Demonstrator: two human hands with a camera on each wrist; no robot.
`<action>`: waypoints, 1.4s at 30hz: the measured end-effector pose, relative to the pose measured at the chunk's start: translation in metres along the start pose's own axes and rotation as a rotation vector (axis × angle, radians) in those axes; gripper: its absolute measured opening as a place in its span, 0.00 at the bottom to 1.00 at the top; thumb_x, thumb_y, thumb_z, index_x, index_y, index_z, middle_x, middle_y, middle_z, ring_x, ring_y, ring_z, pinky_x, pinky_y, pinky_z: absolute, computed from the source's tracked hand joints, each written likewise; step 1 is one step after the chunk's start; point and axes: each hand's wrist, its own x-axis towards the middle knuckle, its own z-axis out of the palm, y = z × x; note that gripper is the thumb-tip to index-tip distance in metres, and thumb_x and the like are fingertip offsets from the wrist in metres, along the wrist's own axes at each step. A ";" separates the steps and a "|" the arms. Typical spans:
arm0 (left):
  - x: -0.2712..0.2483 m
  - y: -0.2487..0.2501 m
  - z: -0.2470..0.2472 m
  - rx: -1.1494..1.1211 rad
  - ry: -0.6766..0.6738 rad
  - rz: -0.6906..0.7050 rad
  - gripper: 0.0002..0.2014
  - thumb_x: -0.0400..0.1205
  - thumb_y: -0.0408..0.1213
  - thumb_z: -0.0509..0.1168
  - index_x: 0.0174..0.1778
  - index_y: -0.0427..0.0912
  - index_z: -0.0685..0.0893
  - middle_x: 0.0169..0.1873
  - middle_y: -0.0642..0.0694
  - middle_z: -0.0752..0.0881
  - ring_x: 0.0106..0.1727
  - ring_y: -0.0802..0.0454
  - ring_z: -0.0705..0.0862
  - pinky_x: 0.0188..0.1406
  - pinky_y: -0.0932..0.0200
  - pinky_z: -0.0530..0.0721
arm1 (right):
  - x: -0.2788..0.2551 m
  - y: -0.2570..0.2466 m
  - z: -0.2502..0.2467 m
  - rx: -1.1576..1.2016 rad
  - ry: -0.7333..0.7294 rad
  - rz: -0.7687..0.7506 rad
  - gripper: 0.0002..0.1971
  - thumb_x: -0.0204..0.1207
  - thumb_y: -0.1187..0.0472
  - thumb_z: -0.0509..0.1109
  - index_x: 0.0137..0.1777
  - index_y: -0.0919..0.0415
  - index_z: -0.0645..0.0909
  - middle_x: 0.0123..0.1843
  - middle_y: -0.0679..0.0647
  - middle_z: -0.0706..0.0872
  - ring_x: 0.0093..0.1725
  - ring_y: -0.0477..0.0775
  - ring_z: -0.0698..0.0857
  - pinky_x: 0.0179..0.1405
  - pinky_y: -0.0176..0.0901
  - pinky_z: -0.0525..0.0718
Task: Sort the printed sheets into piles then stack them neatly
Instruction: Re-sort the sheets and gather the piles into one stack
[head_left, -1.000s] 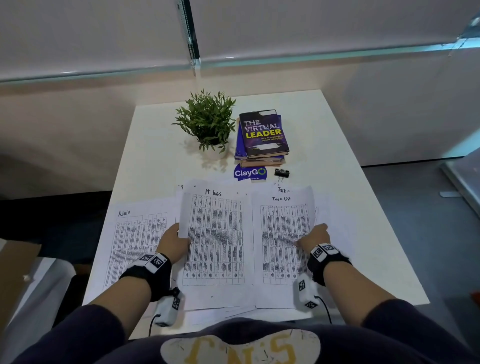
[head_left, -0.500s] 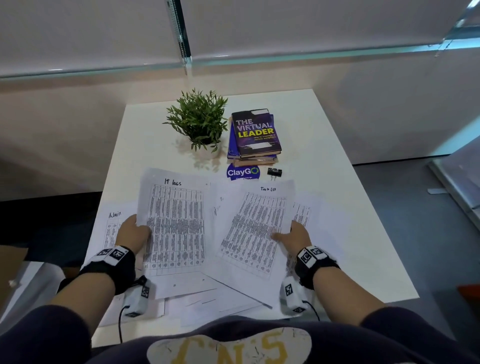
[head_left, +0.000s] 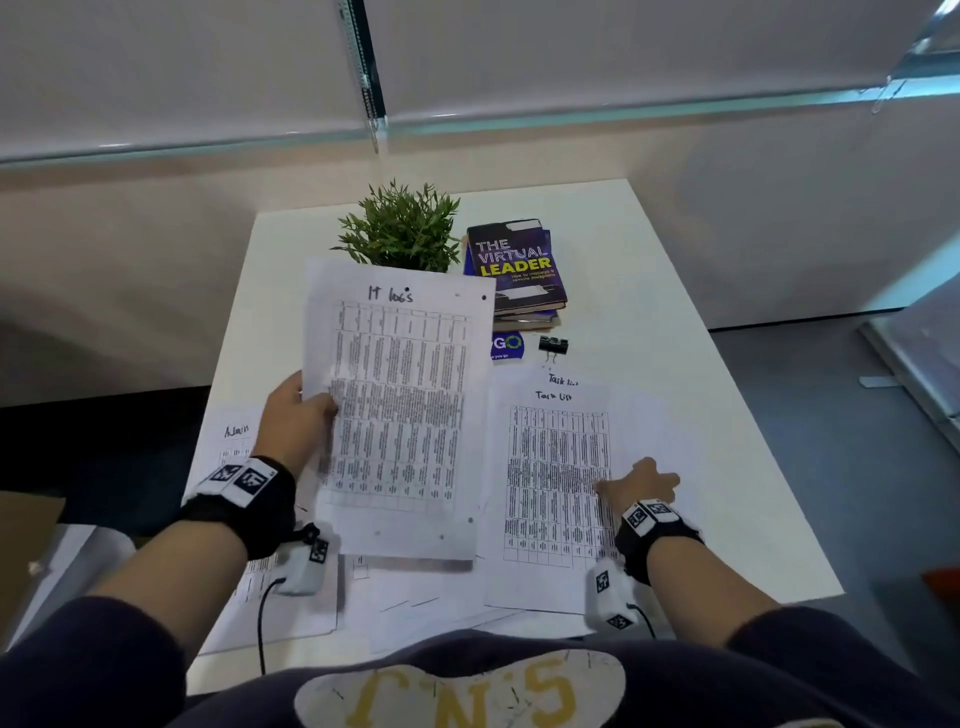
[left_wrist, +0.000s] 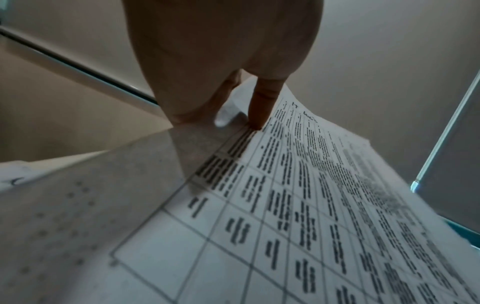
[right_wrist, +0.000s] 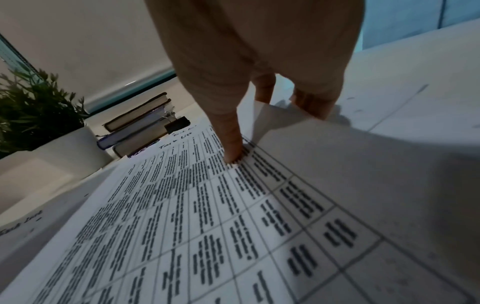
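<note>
My left hand (head_left: 304, 415) pinches the left edge of a sheaf of printed sheets headed "IT logs" (head_left: 400, 410) and holds it up off the table; the left wrist view shows the thumb on top of those IT logs sheets (left_wrist: 298, 205). My right hand (head_left: 631, 486) pinches the right edge of the "Task list" sheets (head_left: 550, 493) that lie flat at the right, thumb on the Task list print (right_wrist: 182, 205) and fingers under a lifted edge. An "Admin" sheet (head_left: 234, 436) lies at the left, mostly hidden by my left arm. More loose sheets (head_left: 415, 603) lie near the front edge.
At the back of the white table (head_left: 649, 312) stand a small potted plant (head_left: 402, 228) and a stack of books (head_left: 517, 270). In front of the books lie a blue sticker (head_left: 508, 345) and a black binder clip (head_left: 553, 345). Floor drops off to the right.
My left hand has lifted the IT logs sheets up and towards the plant. The Task list sheets, tilted half a second ago, now lie straight on the table under my right hand.
</note>
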 end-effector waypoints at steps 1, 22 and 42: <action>-0.002 -0.002 0.005 0.006 -0.022 -0.014 0.16 0.78 0.26 0.61 0.61 0.38 0.82 0.42 0.36 0.85 0.33 0.41 0.81 0.22 0.55 0.80 | 0.000 -0.001 0.001 0.050 -0.017 -0.005 0.40 0.69 0.54 0.82 0.75 0.68 0.67 0.73 0.69 0.63 0.62 0.70 0.79 0.53 0.53 0.84; -0.025 -0.068 0.067 0.321 -0.182 -0.109 0.16 0.84 0.28 0.57 0.67 0.43 0.78 0.37 0.42 0.82 0.27 0.48 0.76 0.26 0.58 0.77 | -0.044 -0.027 -0.149 0.426 0.261 -0.678 0.02 0.80 0.63 0.70 0.51 0.60 0.83 0.43 0.58 0.87 0.37 0.52 0.82 0.36 0.40 0.77; -0.077 -0.007 0.073 0.005 -0.329 -0.112 0.27 0.90 0.53 0.47 0.78 0.41 0.71 0.70 0.22 0.73 0.74 0.26 0.69 0.75 0.36 0.69 | -0.054 -0.058 -0.037 0.317 -0.285 -0.595 0.34 0.80 0.46 0.68 0.81 0.60 0.65 0.79 0.53 0.73 0.78 0.57 0.73 0.78 0.55 0.68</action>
